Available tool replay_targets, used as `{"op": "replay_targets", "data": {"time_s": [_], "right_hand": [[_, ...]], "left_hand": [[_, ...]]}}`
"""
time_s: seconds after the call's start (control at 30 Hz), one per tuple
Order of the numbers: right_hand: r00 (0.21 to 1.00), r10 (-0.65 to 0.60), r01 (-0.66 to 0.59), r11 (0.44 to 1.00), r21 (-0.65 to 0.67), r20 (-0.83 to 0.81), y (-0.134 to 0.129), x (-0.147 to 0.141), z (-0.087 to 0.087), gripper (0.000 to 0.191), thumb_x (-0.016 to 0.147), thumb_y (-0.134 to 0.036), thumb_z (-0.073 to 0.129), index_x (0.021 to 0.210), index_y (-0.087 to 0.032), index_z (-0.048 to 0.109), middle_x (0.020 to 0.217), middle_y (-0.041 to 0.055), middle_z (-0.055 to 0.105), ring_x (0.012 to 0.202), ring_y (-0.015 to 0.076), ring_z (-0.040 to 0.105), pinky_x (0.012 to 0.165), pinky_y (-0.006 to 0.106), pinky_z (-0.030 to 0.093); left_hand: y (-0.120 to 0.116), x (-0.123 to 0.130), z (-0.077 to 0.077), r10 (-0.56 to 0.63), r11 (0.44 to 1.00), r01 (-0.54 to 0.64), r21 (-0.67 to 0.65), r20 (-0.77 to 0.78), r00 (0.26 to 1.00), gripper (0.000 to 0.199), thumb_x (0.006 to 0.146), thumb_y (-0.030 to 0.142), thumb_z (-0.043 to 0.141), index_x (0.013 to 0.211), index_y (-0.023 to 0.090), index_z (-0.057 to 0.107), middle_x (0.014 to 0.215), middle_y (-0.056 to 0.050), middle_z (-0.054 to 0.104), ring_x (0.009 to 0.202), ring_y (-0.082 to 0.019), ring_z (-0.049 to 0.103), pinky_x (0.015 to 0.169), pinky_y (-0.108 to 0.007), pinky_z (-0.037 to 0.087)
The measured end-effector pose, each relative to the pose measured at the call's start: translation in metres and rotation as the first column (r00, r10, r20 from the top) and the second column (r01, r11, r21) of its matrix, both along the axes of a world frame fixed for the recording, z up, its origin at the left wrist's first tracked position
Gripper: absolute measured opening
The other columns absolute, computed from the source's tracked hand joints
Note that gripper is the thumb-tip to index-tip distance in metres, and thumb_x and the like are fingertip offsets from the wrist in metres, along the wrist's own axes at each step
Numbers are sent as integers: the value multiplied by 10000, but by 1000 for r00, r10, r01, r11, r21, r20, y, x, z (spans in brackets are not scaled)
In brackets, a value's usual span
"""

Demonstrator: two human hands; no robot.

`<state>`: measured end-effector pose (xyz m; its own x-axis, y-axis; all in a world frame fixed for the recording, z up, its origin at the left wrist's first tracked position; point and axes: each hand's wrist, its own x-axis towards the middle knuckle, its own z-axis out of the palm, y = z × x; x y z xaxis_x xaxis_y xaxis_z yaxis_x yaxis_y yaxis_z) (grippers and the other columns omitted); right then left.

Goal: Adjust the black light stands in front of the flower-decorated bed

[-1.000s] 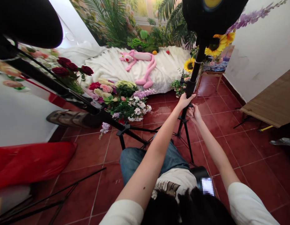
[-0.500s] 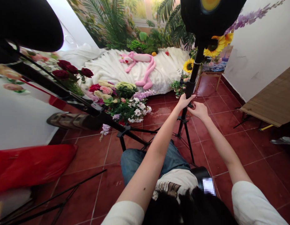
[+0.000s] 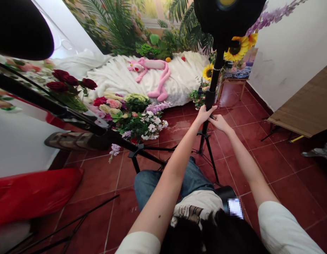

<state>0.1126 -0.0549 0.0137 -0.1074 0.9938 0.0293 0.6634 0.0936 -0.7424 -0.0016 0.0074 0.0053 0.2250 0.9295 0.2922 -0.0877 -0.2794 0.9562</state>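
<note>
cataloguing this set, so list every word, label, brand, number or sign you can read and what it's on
None can be read.
Shirt: print too small and blurred.
Pixelated patch: unreadable.
Gripped stand: no legible marking.

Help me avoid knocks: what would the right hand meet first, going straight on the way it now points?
Most likely the black light stand that the left hand grips, right in front of the right hand. Depth is unclear, so the two may be touching.
</note>
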Motion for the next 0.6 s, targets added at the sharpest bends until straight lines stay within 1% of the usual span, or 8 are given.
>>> {"op": "replay_targets", "data": {"time_s": [0.07, 0.13, 0.23, 0.33, 0.43, 0.47, 0.53, 0.6], "right_hand": [[987, -10, 13, 1000, 16, -159, 5, 3, -11, 515, 815, -631, 608, 583, -191, 472, 548, -29, 410, 545, 103, 362, 552, 260, 303], [970, -5, 10, 1000, 22, -242, 6, 3, -18, 525, 763, -637, 655, 572, -191, 453, 542, -43, 381, 550, 90, 323, 544, 252, 278], [945, 39, -33, 999, 24, -323, 5, 1, -19, 493, 755, -633, 648, 629, -171, 529, 577, -41, 428, 580, 94, 358, 570, 248, 298], [941, 48, -42, 999, 23, -335, 3, 0, -16, 478, 761, -635, 630, 677, -170, 562, 605, -37, 444, 612, 109, 392, 607, 256, 321], [957, 8, 0, 1000, 27, -291, 1, -1, -12, 506, 747, -661, 634, 613, -198, 481, 577, -48, 357, 592, 107, 336, 593, 265, 300], [959, 4, 5, 1000, 29, -284, 0, -1, -11, 518, 745, -673, 633, 606, -203, 465, 575, -48, 345, 590, 107, 325, 586, 266, 296], [961, 3, 6, 999, 33, -275, -1, -2, -8, 535, 738, -695, 632, 606, -207, 456, 576, -46, 345, 586, 107, 314, 572, 267, 289], [966, -3, 13, 999, 36, -259, -3, -2, -5, 559, 721, -720, 633, 596, -211, 438, 566, -49, 333, 576, 101, 294, 553, 264, 270]], "left_hand": [[-1, 0, -4, 19, 1000, -18, 22, -22, 1000, 397, 762, 512, 717, 843, 132, 632, 807, -53, 684, 799, -158, 646, 779, -284, 512], [-6, -4, -10, 29, 999, -27, 40, -46, 999, 389, 808, 480, 680, 977, 132, 639, 943, -83, 715, 900, -183, 679, 847, -309, 529], [-21, -24, -22, 24, 999, -19, 43, -103, 994, 423, 873, 428, 609, 1196, 156, 589, 1167, -113, 700, 1059, -199, 681, 951, -343, 529], [-40, -65, -33, 11, 999, -3, 32, -241, 970, 356, 907, 391, 554, 1171, 165, 627, 1242, -121, 685, 1144, -203, 658, 1044, -369, 491], [-59, -121, -43, 153, 988, -147, 45, -310, 938, 304, 881, 337, 585, 1123, 162, 638, 1217, -121, 684, 1092, -188, 666, 1012, -363, 512], [-64, -141, -45, 238, 971, -231, 59, -315, 919, 277, 886, 323, 570, 1100, 161, 637, 1171, -116, 692, 1048, -180, 673, 978, -357, 526], [-74, -183, -48, 448, 894, -430, 130, -337, 828, 227, 889, 334, 567, 1020, 165, 641, 1062, -99, 695, 962, -175, 671, 923, -347, 537], [-84, -223, -48, 673, 736, -646, 202, -328, 663, 213, 897, 369, 562, 954, 171, 620, 987, -79, 673, 899, -167, 653, 891, -336, 531]]}}
